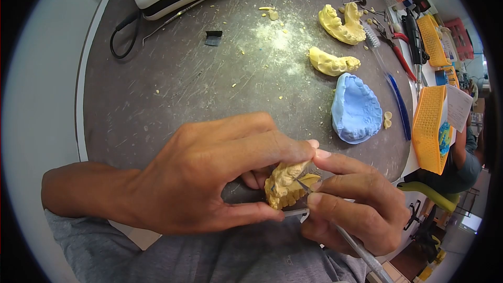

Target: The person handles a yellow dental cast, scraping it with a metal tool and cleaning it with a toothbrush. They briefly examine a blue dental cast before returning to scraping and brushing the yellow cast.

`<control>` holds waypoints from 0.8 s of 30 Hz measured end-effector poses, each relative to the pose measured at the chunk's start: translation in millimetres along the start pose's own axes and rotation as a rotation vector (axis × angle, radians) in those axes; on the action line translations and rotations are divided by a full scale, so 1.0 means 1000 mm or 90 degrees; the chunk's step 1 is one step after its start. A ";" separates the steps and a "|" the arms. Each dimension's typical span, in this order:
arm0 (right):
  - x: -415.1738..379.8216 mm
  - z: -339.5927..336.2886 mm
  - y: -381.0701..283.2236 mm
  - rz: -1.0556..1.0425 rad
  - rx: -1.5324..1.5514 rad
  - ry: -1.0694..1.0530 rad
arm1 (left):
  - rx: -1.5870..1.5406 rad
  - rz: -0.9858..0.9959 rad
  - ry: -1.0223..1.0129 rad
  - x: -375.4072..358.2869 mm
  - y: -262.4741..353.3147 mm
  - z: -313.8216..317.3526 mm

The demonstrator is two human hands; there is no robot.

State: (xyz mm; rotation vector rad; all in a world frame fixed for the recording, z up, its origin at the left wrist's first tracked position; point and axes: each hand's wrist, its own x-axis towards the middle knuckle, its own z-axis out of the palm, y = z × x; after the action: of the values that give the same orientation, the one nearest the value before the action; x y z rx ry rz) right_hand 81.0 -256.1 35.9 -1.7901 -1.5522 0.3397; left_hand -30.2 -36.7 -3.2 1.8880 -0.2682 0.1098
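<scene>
Close to the table's front edge, my left hand (209,173) is closed around a yellow plaster dental model (285,183), thumb below and fingers above. A row of moulded teeth shows along its lower side. My right hand (361,204) grips a scalpel (353,243) by its knurled metal handle. The blade's tip lies against the model, between the teeth part and a thin flat flap. My right index fingertip meets the left fingertips at the model's upper edge. The palm side of both hands is hidden.
Right of centre lie a blue impression mould (357,110) and yellow plaster casts (335,62). A blue-handled brush (399,105), red-handled pliers (402,60) and orange baskets (428,131) line the right side. White powder (283,39) covers the middle. A person (463,157) sits at far right.
</scene>
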 end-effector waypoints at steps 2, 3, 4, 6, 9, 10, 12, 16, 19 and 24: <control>0.000 -0.002 -0.001 0.004 0.000 -0.006 | 0.005 0.000 -0.006 0.000 0.001 -0.001; 0.001 -0.003 -0.001 0.004 0.001 -0.013 | 0.004 0.001 -0.006 0.000 0.000 -0.001; 0.001 -0.003 -0.001 0.004 0.002 -0.021 | 0.005 0.002 -0.005 0.000 0.000 -0.001; 0.001 -0.004 0.000 0.001 0.001 -0.023 | 0.005 0.004 -0.004 0.000 0.000 0.000; 0.000 -0.004 0.002 -0.010 -0.003 -0.026 | 0.005 0.001 -0.007 0.001 0.001 -0.001; 0.000 -0.004 0.003 -0.019 -0.008 -0.028 | 0.003 0.000 -0.011 0.001 0.001 -0.002; -0.001 -0.004 0.004 -0.022 -0.012 -0.026 | 0.000 -0.002 -0.015 0.001 0.000 -0.002; 0.002 -0.008 0.004 -0.024 -0.020 -0.045 | -0.002 0.002 -0.015 0.001 0.000 -0.002; 0.002 -0.008 0.006 -0.035 -0.025 -0.048 | -0.002 -0.001 -0.019 0.001 0.000 -0.002; 0.000 -0.006 0.006 -0.028 -0.021 -0.030 | -0.007 -0.009 -0.026 0.001 0.000 -0.003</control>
State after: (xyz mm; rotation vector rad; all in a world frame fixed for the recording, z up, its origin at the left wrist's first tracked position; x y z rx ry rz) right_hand 89.4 -257.7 35.7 -1.7825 -1.6356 0.3392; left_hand -29.0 -34.4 -1.9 1.8818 -0.2830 0.0608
